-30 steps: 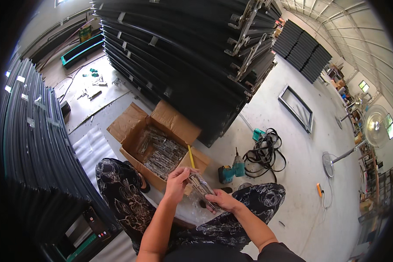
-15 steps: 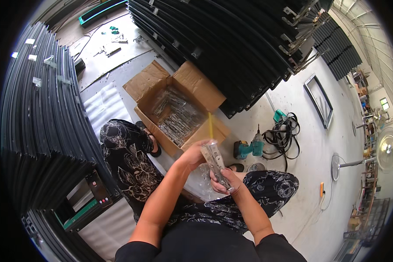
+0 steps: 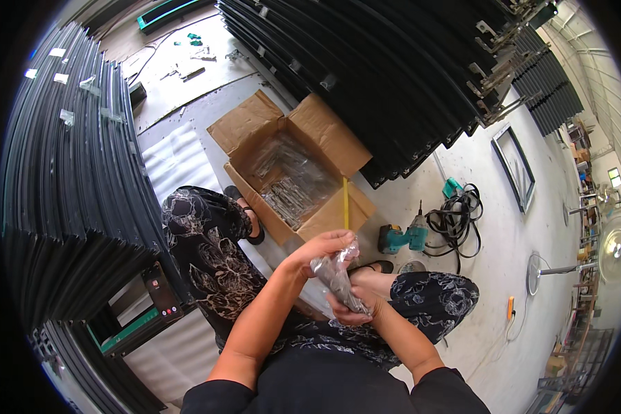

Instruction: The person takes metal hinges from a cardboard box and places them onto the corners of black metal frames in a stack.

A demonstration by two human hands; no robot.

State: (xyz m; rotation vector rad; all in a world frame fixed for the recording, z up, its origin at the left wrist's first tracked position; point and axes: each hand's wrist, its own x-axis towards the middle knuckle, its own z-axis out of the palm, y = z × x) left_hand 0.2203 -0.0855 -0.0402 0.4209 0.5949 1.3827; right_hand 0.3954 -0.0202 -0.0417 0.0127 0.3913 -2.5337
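Observation:
A clear plastic bag (image 3: 332,270) with metal hardware in it, apparently hinge-like strips, hangs between my hands above my lap. My left hand (image 3: 319,250) is closed on the bag's upper end. From its fingers a thin yellow stick (image 3: 346,203) points up toward the box; its exact kind I cannot make out. Lower down, my right hand (image 3: 355,310) wraps round the bottom of the bag. Just beyond my hands an open cardboard box (image 3: 255,200) holds several similar silvery metal pieces (image 3: 290,200) in clear plastic.
A teal cordless drill (image 3: 403,238) and a coiled black cable (image 3: 455,221) lie right of the box. Stacked black frames (image 3: 83,165) rise at the left, more black frames (image 3: 352,69) behind the box. One rectangular frame (image 3: 512,169) and a standing fan (image 3: 535,274) are farther right.
The bag has turned and now looks crumpled over the metal pieces, which showed plainly before. My left hand has moved slightly down and right with the yellow stick. The whole view has shifted a little.

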